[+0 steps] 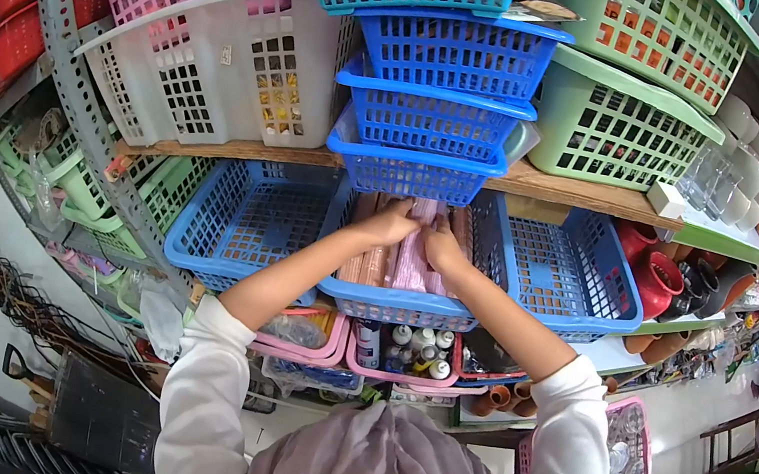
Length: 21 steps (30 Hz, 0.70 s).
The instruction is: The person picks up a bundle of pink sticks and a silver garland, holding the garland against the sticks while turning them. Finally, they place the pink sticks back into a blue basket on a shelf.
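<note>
Both my hands reach into the middle blue basket [388, 306] on the shelf. A shiny pink plastic-wrapped pack [411, 265] lies lengthwise in it, between brownish-pink wrapped packs [356, 258]. My left hand [392, 223] is closed at the pack's far left side, fingers bent over it. My right hand [444, 247] grips the same pack from the right, its thumb near my left fingers. The far end of the pack is partly hidden under the stacked blue baskets [415, 180] above.
Blue baskets stand on the left [263, 217] and right [565, 270]. A wooden shelf edge [242, 152] runs just above. Below are pink-rimmed baskets [401, 375] with bottles [425, 352]. A metal post [80, 93] rises at left; red vases [659, 278] stand at right.
</note>
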Each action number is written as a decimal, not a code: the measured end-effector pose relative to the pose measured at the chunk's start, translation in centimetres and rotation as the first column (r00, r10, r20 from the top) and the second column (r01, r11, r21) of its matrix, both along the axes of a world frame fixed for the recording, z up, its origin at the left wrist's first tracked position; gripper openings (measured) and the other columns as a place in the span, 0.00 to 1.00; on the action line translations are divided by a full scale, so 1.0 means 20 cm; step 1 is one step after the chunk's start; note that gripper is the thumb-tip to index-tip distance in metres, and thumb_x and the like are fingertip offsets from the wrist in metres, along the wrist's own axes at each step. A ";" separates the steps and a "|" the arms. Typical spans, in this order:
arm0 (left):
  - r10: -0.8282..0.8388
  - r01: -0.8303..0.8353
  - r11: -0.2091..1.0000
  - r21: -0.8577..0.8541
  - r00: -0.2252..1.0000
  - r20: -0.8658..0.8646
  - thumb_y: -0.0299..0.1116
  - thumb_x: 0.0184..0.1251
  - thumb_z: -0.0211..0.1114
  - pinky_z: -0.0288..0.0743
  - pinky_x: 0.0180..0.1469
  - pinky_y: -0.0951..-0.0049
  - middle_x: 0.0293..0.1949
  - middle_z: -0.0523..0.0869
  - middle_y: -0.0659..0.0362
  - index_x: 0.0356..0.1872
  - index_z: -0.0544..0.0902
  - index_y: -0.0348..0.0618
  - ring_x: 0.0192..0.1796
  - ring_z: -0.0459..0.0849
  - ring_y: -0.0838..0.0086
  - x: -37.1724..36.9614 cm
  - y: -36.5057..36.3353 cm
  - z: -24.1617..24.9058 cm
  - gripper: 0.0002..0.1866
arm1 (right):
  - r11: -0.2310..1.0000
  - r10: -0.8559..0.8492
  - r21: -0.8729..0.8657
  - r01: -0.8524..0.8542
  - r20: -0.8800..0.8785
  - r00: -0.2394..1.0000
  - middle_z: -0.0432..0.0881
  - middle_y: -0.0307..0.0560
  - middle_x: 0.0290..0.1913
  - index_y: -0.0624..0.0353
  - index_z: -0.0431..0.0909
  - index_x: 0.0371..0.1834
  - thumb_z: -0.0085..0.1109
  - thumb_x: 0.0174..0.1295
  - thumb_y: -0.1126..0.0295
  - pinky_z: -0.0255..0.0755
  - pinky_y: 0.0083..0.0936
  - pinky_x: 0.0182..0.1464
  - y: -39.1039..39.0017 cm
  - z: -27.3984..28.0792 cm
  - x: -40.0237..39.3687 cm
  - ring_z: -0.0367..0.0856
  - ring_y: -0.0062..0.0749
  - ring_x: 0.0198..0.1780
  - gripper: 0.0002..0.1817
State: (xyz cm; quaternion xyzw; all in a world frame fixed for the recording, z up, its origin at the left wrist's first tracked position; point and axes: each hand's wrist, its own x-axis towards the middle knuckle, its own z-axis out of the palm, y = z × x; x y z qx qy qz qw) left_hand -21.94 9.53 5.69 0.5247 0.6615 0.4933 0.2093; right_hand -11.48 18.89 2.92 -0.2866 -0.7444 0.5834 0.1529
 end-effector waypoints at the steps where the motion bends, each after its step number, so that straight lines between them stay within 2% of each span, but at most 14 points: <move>1: -0.010 0.012 0.989 -0.149 1.000 0.014 0.35 0.64 0.59 0.71 0.51 0.71 0.52 0.79 0.52 0.60 0.70 0.33 0.47 0.78 0.71 -0.04 0.01 -0.04 0.25 | 0.991 0.061 -0.119 -0.062 -0.012 0.998 0.73 0.46 0.38 0.65 0.56 0.65 0.46 0.62 0.69 0.65 0.25 0.28 -0.04 0.07 0.05 0.71 0.24 0.32 0.27; 2: -0.018 0.025 0.956 -0.293 0.999 0.027 0.33 0.63 0.59 0.72 0.51 0.70 0.53 0.78 0.51 0.62 0.67 0.33 0.47 0.79 0.70 -0.07 0.02 -0.08 0.27 | 0.992 0.056 -0.116 -0.057 -0.012 0.998 0.73 0.46 0.38 0.65 0.56 0.65 0.46 0.62 0.69 0.65 0.25 0.28 -0.04 0.06 0.05 0.71 0.24 0.32 0.27; 4: -0.063 0.098 0.937 -0.337 0.992 0.113 0.30 0.62 0.57 0.75 0.45 0.72 0.54 0.77 0.49 0.64 0.63 0.34 0.45 0.80 0.71 -0.13 -0.01 -0.18 0.29 | 0.992 0.120 0.017 -0.125 0.188 0.975 0.73 0.46 0.37 0.64 0.60 0.61 0.51 0.58 0.68 0.64 0.24 0.24 -0.03 -0.01 0.02 0.71 0.26 0.31 0.27; 6: -0.144 0.087 0.954 -0.288 0.973 -0.182 0.31 0.63 0.57 0.75 0.47 0.73 0.55 0.76 0.47 0.65 0.62 0.33 0.47 0.79 0.70 -0.22 0.02 -0.34 0.29 | 0.990 0.122 0.047 -0.130 0.153 0.981 0.73 0.47 0.38 0.64 0.62 0.58 0.54 0.55 0.68 0.66 0.26 0.25 -0.02 -0.07 0.00 0.72 0.29 0.33 0.26; 7: -0.077 0.052 0.817 -0.575 0.997 -0.020 0.37 0.64 0.57 0.68 0.59 0.63 0.59 0.71 0.37 0.65 0.61 0.32 0.58 0.74 0.58 -0.03 -0.12 0.00 0.31 | 0.982 0.187 -0.004 -0.191 0.224 0.956 0.73 0.48 0.38 0.64 0.62 0.57 0.55 0.55 0.68 0.67 0.27 0.27 -0.07 0.03 0.04 0.72 0.30 0.33 0.26; 8: -0.085 0.057 0.815 -0.577 0.996 -0.022 0.37 0.64 0.57 0.68 0.59 0.63 0.59 0.71 0.37 0.65 0.61 0.32 0.58 0.74 0.58 -0.04 -0.12 0.00 0.31 | 0.967 0.254 -0.059 -0.247 0.291 0.923 0.73 0.49 0.39 0.65 0.63 0.57 0.55 0.55 0.69 0.69 0.29 0.29 -0.11 0.11 0.07 0.73 0.31 0.34 0.26; 10: -0.261 -0.078 0.750 -0.657 0.878 -0.402 0.44 0.65 0.57 0.56 0.67 0.56 0.61 0.64 0.28 0.67 0.59 0.32 0.66 0.62 0.45 -0.07 -0.13 -0.03 0.35 | 0.975 0.221 -0.081 -0.206 0.306 0.926 0.75 0.52 0.40 0.65 0.64 0.55 0.55 0.55 0.68 0.72 0.32 0.30 -0.13 0.08 0.06 0.76 0.35 0.35 0.24; 11: -0.264 -0.086 0.742 -0.665 0.874 -0.409 0.48 0.65 0.56 0.52 0.69 0.54 0.64 0.61 0.29 0.68 0.58 0.34 0.68 0.57 0.39 -0.08 -0.13 -0.04 0.37 | 0.973 0.179 0.079 -0.219 0.350 0.919 0.76 0.55 0.41 0.67 0.63 0.55 0.55 0.56 0.68 0.73 0.34 0.30 -0.11 0.02 0.03 0.77 0.38 0.37 0.25; 12: -0.272 -0.080 0.743 -0.665 0.871 -0.408 0.48 0.65 0.56 0.52 0.69 0.54 0.64 0.61 0.29 0.68 0.58 0.34 0.68 0.57 0.39 -0.09 -0.13 -0.05 0.37 | 0.943 0.131 0.235 -0.235 0.390 0.912 0.78 0.59 0.43 0.68 0.63 0.56 0.55 0.56 0.67 0.74 0.36 0.29 -0.12 0.03 0.03 0.79 0.41 0.39 0.26; 13: -0.291 -0.085 0.763 -0.640 0.839 -0.459 0.47 0.64 0.56 0.51 0.70 0.55 0.65 0.61 0.32 0.69 0.58 0.35 0.68 0.57 0.40 -0.09 -0.12 -0.07 0.37 | 0.958 0.171 0.153 -0.244 0.379 0.909 0.78 0.66 0.46 0.72 0.62 0.57 0.53 0.56 0.69 0.77 0.37 0.31 -0.12 0.03 0.04 0.80 0.46 0.47 0.27; 17: -0.310 -0.090 0.810 -0.580 0.774 -0.552 0.44 0.63 0.55 0.48 0.71 0.55 0.66 0.63 0.40 0.69 0.58 0.36 0.68 0.55 0.42 -0.10 -0.14 -0.14 0.36 | 0.948 0.125 0.194 -0.250 0.497 0.859 0.79 0.69 0.46 0.75 0.64 0.57 0.51 0.57 0.71 0.78 0.38 0.30 -0.13 0.05 0.01 0.81 0.50 0.47 0.25; 19: -0.324 -0.091 0.802 -0.590 0.763 -0.558 0.43 0.64 0.53 0.49 0.70 0.53 0.66 0.62 0.40 0.69 0.58 0.36 0.69 0.54 0.43 -0.08 -0.15 -0.13 0.35 | 0.750 0.307 0.351 -0.560 0.566 0.765 0.79 0.70 0.44 0.75 0.68 0.53 0.49 0.58 0.73 0.78 0.43 0.33 -0.10 0.01 0.00 0.82 0.55 0.45 0.21; 20: -0.343 -0.089 0.794 -0.601 0.751 -0.565 0.41 0.64 0.52 0.49 0.70 0.51 0.67 0.61 0.40 0.69 0.58 0.37 0.69 0.53 0.44 -0.06 -0.15 -0.13 0.34 | 0.748 0.308 0.351 -0.564 0.569 0.763 0.79 0.70 0.44 0.75 0.68 0.53 0.49 0.58 0.73 0.78 0.43 0.33 -0.09 -0.01 0.01 0.82 0.55 0.45 0.21; 21: -0.357 -0.196 0.804 -0.561 0.596 -0.719 0.38 0.63 0.51 0.51 0.69 0.48 0.68 0.59 0.43 0.69 0.59 0.36 0.69 0.54 0.47 -0.02 -0.16 -0.14 0.33 | 0.804 0.341 0.268 -0.531 0.525 0.780 0.80 0.71 0.43 0.74 0.70 0.52 0.48 0.58 0.73 0.76 0.47 0.35 -0.13 0.07 0.05 0.82 0.57 0.43 0.20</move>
